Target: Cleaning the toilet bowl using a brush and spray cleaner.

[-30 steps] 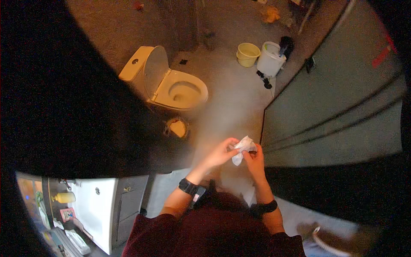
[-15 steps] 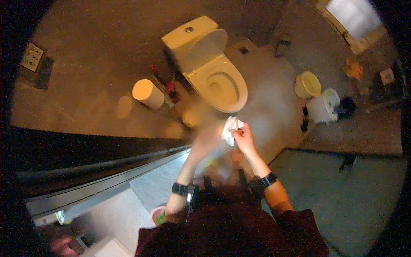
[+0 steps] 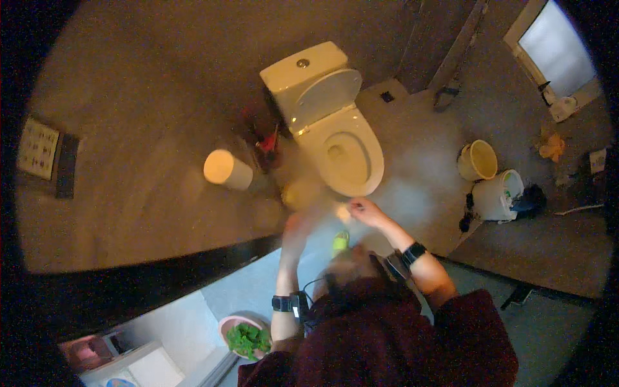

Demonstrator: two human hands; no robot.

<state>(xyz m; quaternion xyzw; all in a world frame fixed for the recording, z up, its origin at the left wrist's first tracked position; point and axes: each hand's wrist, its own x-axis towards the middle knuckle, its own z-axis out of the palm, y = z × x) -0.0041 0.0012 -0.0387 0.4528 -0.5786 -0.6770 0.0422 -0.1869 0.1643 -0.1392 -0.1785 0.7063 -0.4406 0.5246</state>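
My right hand (image 3: 367, 211) is just in front of the toilet bowl (image 3: 354, 161), its fingers pinched together. At its fingertips is a small pale, warm-lit patch (image 3: 344, 213), too blurred to name. My left hand (image 3: 298, 224) is to the left of it, lost in a hazy smear, so its fingers cannot be read. The white toilet has its lid (image 3: 331, 93) raised against the tank (image 3: 304, 64).
A white cylindrical bin (image 3: 235, 173) stands left of the toilet, beside a red object (image 3: 267, 142). A yellowish bucket (image 3: 478, 160) and a white bucket (image 3: 493, 198) stand at the right. A pink basin (image 3: 225, 326) of green leaves is at lower left.
The white crumpled tissue seen in my right hand before no longer shows plainly. The view has shifted, so the toilet and buckets appear lower and further right. More of the leaf basin shows.
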